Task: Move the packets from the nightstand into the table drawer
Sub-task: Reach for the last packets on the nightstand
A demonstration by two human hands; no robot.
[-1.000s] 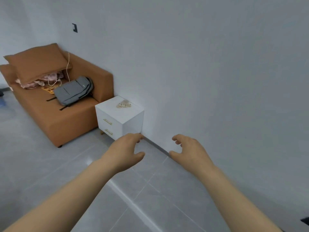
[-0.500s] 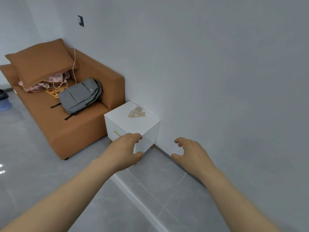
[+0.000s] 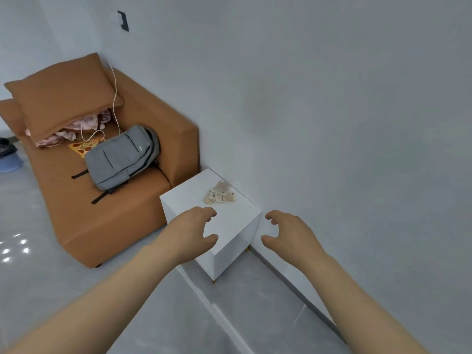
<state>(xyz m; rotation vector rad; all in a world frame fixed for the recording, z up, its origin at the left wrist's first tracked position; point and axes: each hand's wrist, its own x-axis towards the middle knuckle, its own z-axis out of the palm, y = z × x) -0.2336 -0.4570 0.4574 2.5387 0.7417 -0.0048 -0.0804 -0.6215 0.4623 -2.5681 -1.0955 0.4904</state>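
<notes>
Head view: packets sat in a loose overlapping pile far right on the nightstand top, near the wall. Left hand and right hand were both empty, fingers loosely curled, short of the pile. Risk: a hasty grab scatters the heap and packets slide off the edge. Table drawer wasn't in view, contents unknown.

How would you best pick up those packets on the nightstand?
Likely from above, reaching in from the front: the packets lie flat in a loose overlapping pile near the wall side of the nightstand. Pinch the pile by its near and far edges.
</notes>
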